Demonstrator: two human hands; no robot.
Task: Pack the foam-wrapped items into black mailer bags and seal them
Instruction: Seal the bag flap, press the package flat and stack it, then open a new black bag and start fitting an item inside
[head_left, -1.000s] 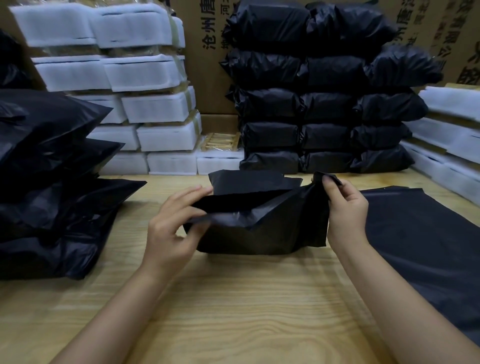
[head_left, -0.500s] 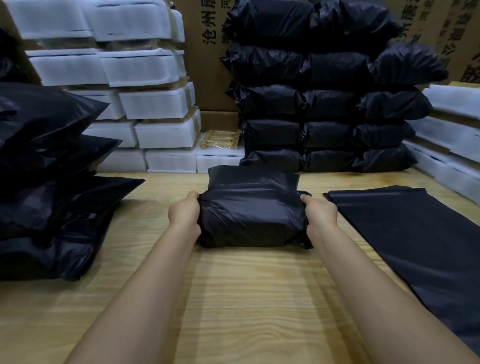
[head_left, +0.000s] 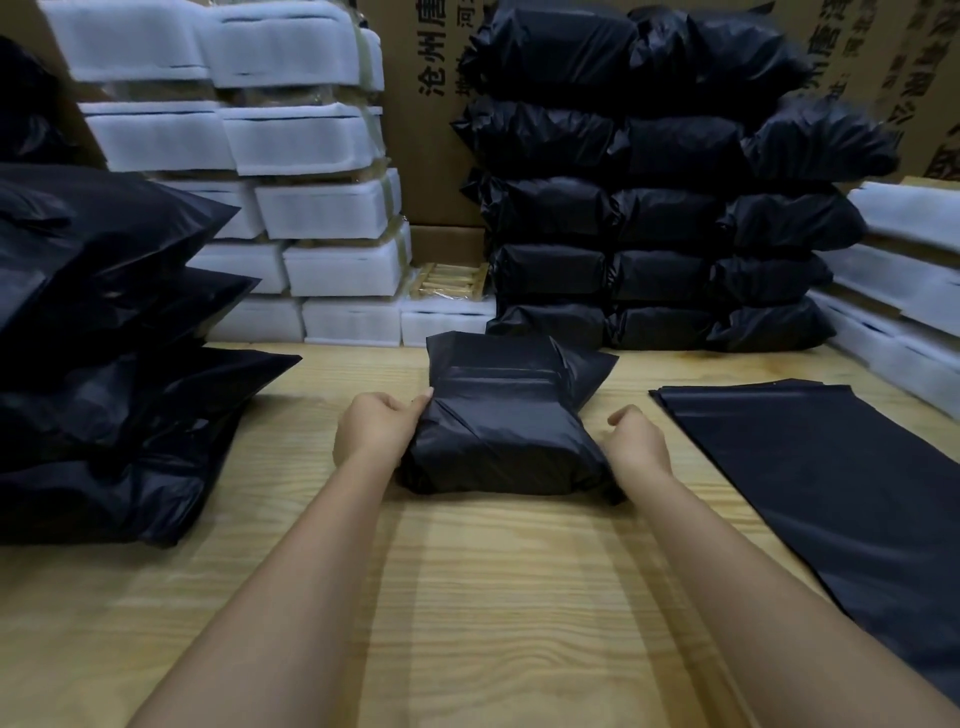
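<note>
A filled black mailer bag (head_left: 501, 421) lies on the wooden table (head_left: 493, 597) in front of me, its flap folded over the top. My left hand (head_left: 376, 431) grips the bag's left end, thumb on its upper edge. At the bag's lower right corner, my right hand (head_left: 639, 444) has its fingers curled against the plastic; the fingertips are hidden. White foam-wrapped items (head_left: 291, 156) are stacked at the back left.
Sealed black parcels (head_left: 649, 218) are stacked at the back centre in front of cardboard boxes (head_left: 426, 130). Flat empty mailer bags (head_left: 831, 493) lie to the right, more foam-wrapped items (head_left: 909, 270) behind them. A heap of black bags (head_left: 104, 338) fills the left side.
One second ago both hands held the bag's open mouth up. They then folded it down and squeezed the ends. Now the parcel sits turned slightly and my right hand has slid to its near corner.
</note>
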